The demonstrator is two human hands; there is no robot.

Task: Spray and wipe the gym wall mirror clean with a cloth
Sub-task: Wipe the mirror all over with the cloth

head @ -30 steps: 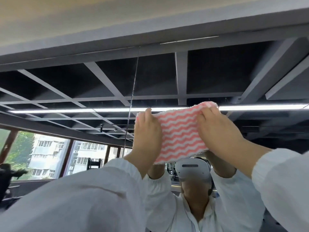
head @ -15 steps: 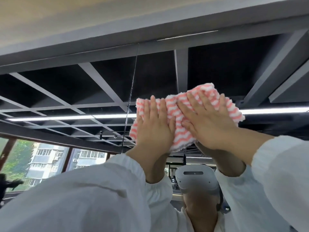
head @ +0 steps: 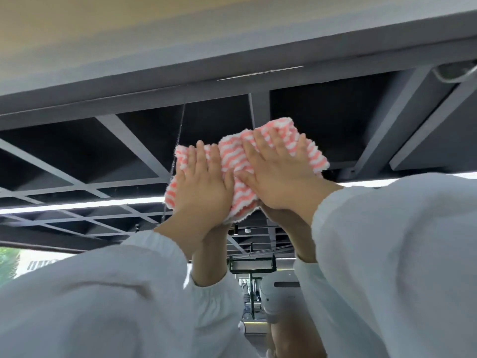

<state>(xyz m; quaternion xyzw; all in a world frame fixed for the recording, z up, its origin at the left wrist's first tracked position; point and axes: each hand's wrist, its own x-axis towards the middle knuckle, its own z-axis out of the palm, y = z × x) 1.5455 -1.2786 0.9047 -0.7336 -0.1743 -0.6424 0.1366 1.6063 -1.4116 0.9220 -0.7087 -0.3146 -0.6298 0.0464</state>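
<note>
Your left hand [head: 200, 186] and right hand [head: 277, 174] are both flat, fingers straight, pressing the pink-striped cloth [head: 232, 161] against the wall mirror [head: 322, 120]

We saw a cloth [head: 236, 161] striped in wavy salmon-pink and white. Our sleeves [head: 387, 254] were white, perhaps faintly blue-tinged in the soft focus. The mirror [head: 322, 120] reflected dark grey beams over near-black panels, and a white light strip [head: 77, 204] crossed its left side.
</note>
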